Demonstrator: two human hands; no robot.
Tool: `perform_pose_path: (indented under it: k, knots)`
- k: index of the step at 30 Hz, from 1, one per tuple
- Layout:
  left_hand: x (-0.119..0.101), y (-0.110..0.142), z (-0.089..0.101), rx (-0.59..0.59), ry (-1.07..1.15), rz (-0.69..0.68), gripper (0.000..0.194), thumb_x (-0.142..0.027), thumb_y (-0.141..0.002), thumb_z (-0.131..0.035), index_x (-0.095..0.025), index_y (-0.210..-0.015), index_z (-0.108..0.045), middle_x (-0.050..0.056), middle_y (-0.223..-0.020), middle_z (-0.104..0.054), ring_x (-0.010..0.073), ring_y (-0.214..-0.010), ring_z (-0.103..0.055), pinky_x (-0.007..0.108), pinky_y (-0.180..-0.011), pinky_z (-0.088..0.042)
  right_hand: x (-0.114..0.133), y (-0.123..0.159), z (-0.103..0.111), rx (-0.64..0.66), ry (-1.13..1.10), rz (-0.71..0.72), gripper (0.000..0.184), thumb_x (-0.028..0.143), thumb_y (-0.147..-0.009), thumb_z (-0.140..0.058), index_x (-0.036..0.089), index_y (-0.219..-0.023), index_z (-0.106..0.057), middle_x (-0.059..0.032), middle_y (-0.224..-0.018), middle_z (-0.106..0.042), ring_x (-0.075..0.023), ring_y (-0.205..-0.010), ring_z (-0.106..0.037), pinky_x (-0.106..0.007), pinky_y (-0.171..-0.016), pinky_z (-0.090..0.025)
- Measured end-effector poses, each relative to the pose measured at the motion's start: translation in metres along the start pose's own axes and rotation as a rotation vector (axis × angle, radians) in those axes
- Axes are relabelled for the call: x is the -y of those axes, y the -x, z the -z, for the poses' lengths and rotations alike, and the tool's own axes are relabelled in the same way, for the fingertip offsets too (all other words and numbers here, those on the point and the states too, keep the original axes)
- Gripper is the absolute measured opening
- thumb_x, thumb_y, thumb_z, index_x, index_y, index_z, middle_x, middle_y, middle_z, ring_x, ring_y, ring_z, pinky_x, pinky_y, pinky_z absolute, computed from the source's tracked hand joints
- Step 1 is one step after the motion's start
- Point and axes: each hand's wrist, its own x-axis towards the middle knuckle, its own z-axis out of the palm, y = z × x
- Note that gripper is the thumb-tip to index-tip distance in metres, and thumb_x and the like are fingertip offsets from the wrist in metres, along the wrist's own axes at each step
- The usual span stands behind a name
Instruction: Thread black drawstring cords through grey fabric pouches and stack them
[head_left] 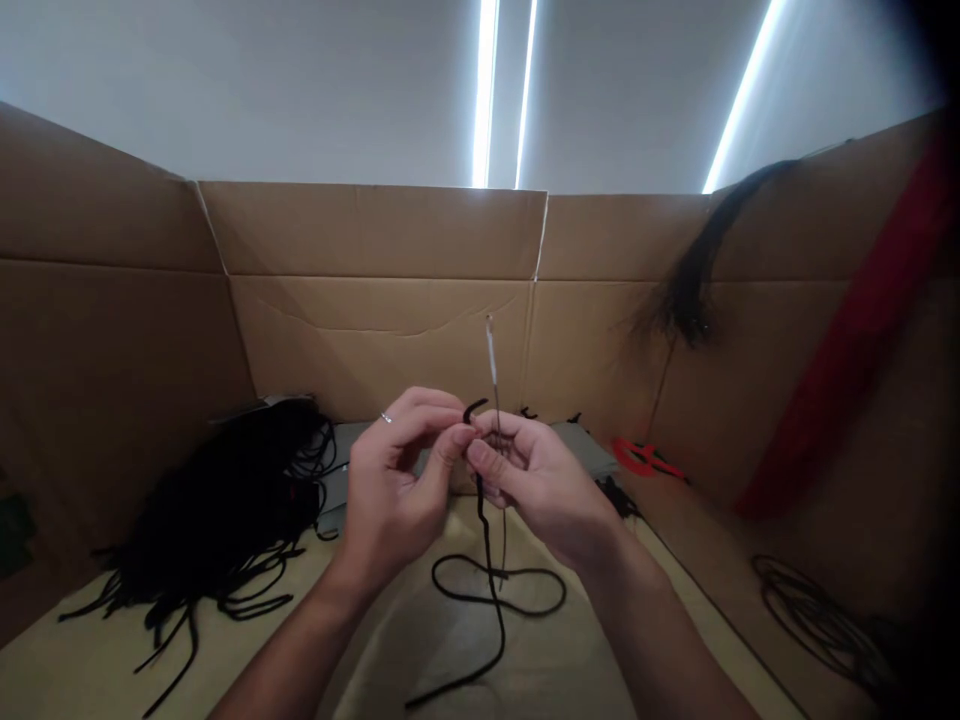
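Observation:
In the middle of the head view my hands meet, fingertips nearly touching. Thumb and fingers of my left hand pinch a black cord near its short upper end, which curls out above them. My right hand is closed on the same cord just beside it. A thin rod with a pale tip, like a long needle, stands upright at the right fingers and runs down behind them; how it is held is partly hidden. Below, the cord hangs, loops on the yellowish surface and ends toward the front.
A big heap of black cords lies on the left. Cardboard walls enclose the workspace. On the right are red-handled scissors, a hanging bundle of black strands, a red cloth strip and a coiled dark cable.

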Motion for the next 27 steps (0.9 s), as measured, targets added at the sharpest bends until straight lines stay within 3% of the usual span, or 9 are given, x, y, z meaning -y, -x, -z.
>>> perform_pose_path:
  k: [5,8,12,17,21,27]
  knots:
    - [-0.011,-0.004,0.008,0.042,0.184,0.238,0.016,-0.036,-0.094,-0.078,-0.021,-0.091,-0.077,0.003,-0.082,-0.076,0.0116,-0.053,-0.062,0.024,-0.049,-0.053,-0.001,0.0,-0.002,0.092,0.103,0.04,0.033,0.053,-0.094,-0.074,0.023,-0.088,-0.062,0.0,-0.079,-0.065,-0.0134,-0.066,-0.05,-0.03,-0.065,-0.044]
    - [-0.014,-0.006,0.015,0.06,0.243,0.269,0.012,-0.033,-0.096,-0.077,-0.021,-0.095,-0.077,0.001,-0.077,-0.076,0.0127,-0.055,-0.067,0.026,-0.056,-0.059,0.002,0.004,0.004,-0.022,0.341,0.101,0.028,0.05,-0.102,-0.063,0.024,-0.093,-0.067,-0.0017,-0.083,-0.065,-0.0165,-0.074,-0.056,-0.031,-0.067,-0.044]
    - [-0.02,-0.007,0.021,0.045,0.228,0.282,0.009,-0.029,-0.098,-0.075,-0.021,-0.097,-0.077,0.0,-0.073,-0.075,0.0128,-0.054,-0.069,0.024,-0.055,-0.059,0.015,0.012,0.019,-0.147,0.68,0.245,0.032,0.045,-0.11,-0.047,0.027,-0.099,-0.072,-0.001,-0.078,-0.064,-0.0153,-0.063,-0.053,-0.031,-0.058,-0.037]
    - [-0.029,-0.006,0.024,0.041,0.287,0.337,0.013,-0.032,-0.097,-0.076,-0.019,-0.096,-0.074,-0.001,-0.064,-0.072,0.0121,-0.044,-0.065,0.021,-0.043,-0.057,0.029,0.018,0.031,-0.159,0.94,0.37,0.027,0.022,-0.105,-0.048,0.026,-0.096,-0.074,0.0013,-0.072,-0.066,-0.0147,-0.061,-0.058,-0.029,-0.06,-0.042]
    - [-0.034,-0.004,0.026,0.067,0.357,0.38,0.009,-0.028,-0.099,-0.074,-0.02,-0.097,-0.074,-0.001,-0.066,-0.074,0.0119,-0.047,-0.066,0.02,-0.044,-0.058,0.032,0.02,0.032,-0.159,0.996,0.377,0.031,0.008,-0.098,-0.048,0.023,-0.098,-0.075,0.0024,-0.077,-0.07,-0.0119,-0.066,-0.063,-0.025,-0.065,-0.045]
    - [-0.035,0.0,0.028,0.076,0.4,0.374,0.006,-0.027,-0.1,-0.073,-0.022,-0.099,-0.075,-0.001,-0.067,-0.075,0.0122,-0.049,-0.067,0.02,-0.043,-0.059,0.031,0.02,0.029,-0.131,1.015,0.42,0.037,0.002,-0.093,-0.048,0.023,-0.102,-0.077,0.0032,-0.081,-0.073,-0.0102,-0.071,-0.066,-0.021,-0.067,-0.047]
